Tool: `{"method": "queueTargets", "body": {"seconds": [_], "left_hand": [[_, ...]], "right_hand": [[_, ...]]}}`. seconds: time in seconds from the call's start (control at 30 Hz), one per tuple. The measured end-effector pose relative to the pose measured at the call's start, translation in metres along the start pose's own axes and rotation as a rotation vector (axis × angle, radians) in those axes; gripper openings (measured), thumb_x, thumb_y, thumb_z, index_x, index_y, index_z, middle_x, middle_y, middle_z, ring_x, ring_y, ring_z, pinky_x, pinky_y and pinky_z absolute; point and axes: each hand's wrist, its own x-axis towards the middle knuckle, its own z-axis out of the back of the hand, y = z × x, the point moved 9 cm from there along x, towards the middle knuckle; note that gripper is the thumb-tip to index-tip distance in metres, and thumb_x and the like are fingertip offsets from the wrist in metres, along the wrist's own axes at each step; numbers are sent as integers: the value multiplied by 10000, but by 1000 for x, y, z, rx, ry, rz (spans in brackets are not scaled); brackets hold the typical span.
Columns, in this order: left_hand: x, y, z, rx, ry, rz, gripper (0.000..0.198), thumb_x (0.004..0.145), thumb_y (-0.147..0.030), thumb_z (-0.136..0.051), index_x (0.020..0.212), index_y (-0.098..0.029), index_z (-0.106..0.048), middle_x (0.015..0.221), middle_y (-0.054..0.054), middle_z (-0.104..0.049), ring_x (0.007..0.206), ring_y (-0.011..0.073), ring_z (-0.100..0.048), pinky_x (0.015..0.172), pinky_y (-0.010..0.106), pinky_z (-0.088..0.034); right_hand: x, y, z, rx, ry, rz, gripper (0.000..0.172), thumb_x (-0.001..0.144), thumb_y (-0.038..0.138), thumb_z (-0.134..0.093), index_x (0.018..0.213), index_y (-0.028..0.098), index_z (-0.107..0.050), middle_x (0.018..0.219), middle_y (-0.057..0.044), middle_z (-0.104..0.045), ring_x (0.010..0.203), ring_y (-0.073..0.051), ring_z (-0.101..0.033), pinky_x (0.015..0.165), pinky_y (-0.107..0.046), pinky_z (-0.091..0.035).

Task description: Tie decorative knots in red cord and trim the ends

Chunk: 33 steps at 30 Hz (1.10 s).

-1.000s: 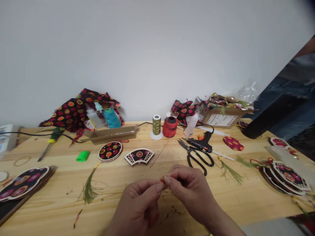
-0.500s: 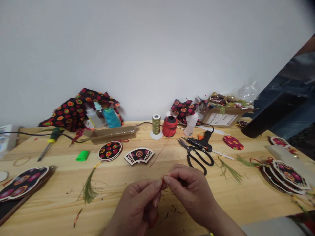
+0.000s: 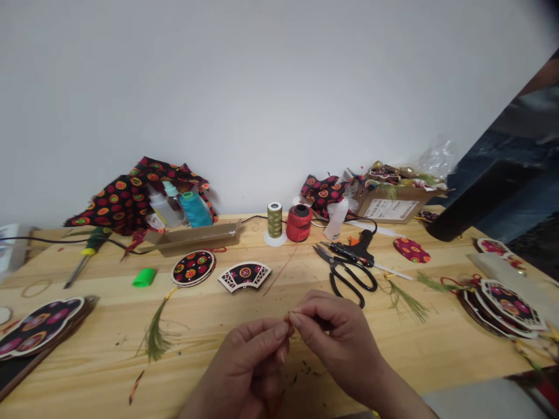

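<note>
My left hand (image 3: 247,364) and my right hand (image 3: 338,334) meet fingertip to fingertip above the front of the table, both in a pinch. Between them a small bit of red thread (image 3: 287,316) shows; more red appears dimly under the left palm, mostly hidden by the fingers. Just beyond lie a fan-shaped ornament (image 3: 245,274) with a pale lattice frame and black-handled scissors (image 3: 345,273). A red thread spool (image 3: 299,224) stands farther back beside an olive thread spool (image 3: 275,221), a loose red strand trailing from it.
A glue gun (image 3: 358,250) lies behind the scissors, near a white bottle (image 3: 336,220). Left are a round ornament (image 3: 193,267) with a green tassel (image 3: 157,334), a green cap (image 3: 144,277) and a screwdriver (image 3: 87,256). Stacked ornaments (image 3: 510,305) lie right. A person stands at far right.
The view has shifted slightly. Both hands stay pinched together in nearly the same place, and less red shows at the fingertips and below the left hand.
</note>
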Motion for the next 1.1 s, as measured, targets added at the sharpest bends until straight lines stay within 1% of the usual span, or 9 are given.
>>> {"method": "queueTargets", "body": {"seconds": [0.17, 0.3, 0.47, 0.63, 0.77, 0.9, 1.0, 1.1], "left_hand": [[1, 2, 1, 39, 7, 0, 235, 637, -302, -721, 530, -146, -581, 424, -74, -386, 339, 38, -305, 359, 183, -220], [2, 2, 0, 62, 21, -9, 251, 662, -316, -698, 516, -155, -573, 398, -77, -372, 324, 49, -317, 345, 186, -245], [3, 0, -2, 82, 40, -48, 254, 685, -311, -681, 516, -151, -581, 405, -72, -386, 321, 43, -283, 332, 182, -241], [3, -4, -1, 93, 40, -103, 246, 685, -282, -691, 507, -137, -604, 397, -71, -388, 327, 29, -263, 334, 166, -229], [3, -7, 4, 75, 0, -117, 214, 657, -269, -717, 522, -127, -631, 445, -54, -450, 344, 22, -288, 337, 153, -234], [6, -12, 10, 28, -64, -139, 163, 582, -241, -773, 553, -116, -671, 452, -45, -493, 362, 19, -333, 347, 138, -246], [7, -15, 12, -11, -74, -149, 173, 544, -239, -797, 526, -118, -675, 432, -42, -514, 356, 21, -359, 348, 135, -273], [8, -16, 18, -19, -108, -172, 156, 531, -243, -803, 538, -133, -692, 449, -30, -554, 400, 49, -447, 405, 144, -363]], "right_hand": [[-2, -5, 2, 2, -6, -23, 200, 778, 158, -559, 597, 124, -638, 528, 15, -504, 511, -88, -444, 480, -197, -337], [-2, -4, 3, 8, -5, -22, 201, 777, 163, -561, 594, 124, -634, 530, 14, -502, 511, -91, -446, 482, -201, -342], [-1, -3, 4, 27, -3, -22, 207, 781, 161, -555, 593, 121, -630, 537, 7, -508, 520, -98, -458, 495, -209, -356], [-2, -3, 3, 35, 9, -29, 208, 802, 189, -555, 631, 126, -656, 566, -4, -540, 549, -108, -489, 514, -215, -378], [-5, -4, 2, 65, 22, -21, 187, 821, 189, -541, 730, 132, -694, 627, -27, -599, 609, -125, -554, 575, -222, -432], [-8, -4, -2, 111, 42, 15, 176, 822, 159, -527, 863, 135, -697, 741, -66, -661, 703, -149, -620, 640, -228, -481], [-10, -5, -2, 76, 25, 39, 170, 781, 125, -551, 874, 128, -693, 773, -80, -693, 720, -160, -648, 647, -221, -499], [-15, -7, -2, -33, -23, 44, 156, 765, 125, -555, 828, 142, -697, 721, -63, -700, 660, -151, -650, 610, -208, -493]]}}
